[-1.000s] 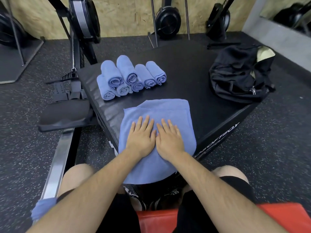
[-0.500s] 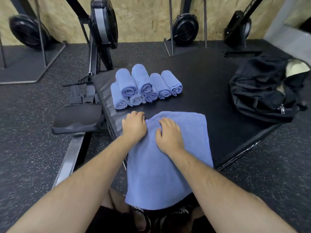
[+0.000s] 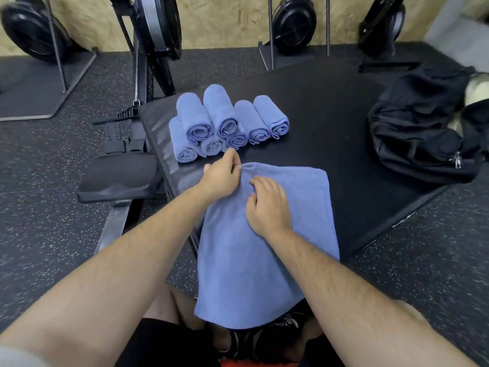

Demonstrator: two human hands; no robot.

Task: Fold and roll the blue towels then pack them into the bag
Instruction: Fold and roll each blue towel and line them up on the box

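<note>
A folded blue towel [image 3: 277, 260] lies flat on the black padded box [image 3: 330, 123], its near end hanging over the front edge. My left hand [image 3: 221, 176] pinches the towel's far left corner. My right hand [image 3: 267, 205] rests beside it with fingers curled into the cloth near the far edge. Several rolled blue towels [image 3: 225, 123] are stacked just beyond my left hand. The black bag [image 3: 423, 133] sits at the box's right side, its opening partly out of frame.
A rowing machine's seat and rail [image 3: 119, 178] stand left of the box. Its flywheel [image 3: 158, 22] and other black gym machines line the wooden wall behind. Speckled rubber floor surrounds the box. My knees and shoes show below the towel.
Both hands slid from flat on the towel's middle up to its far edge and now curl into the cloth. The left hand has taken hold of the far left corner.
</note>
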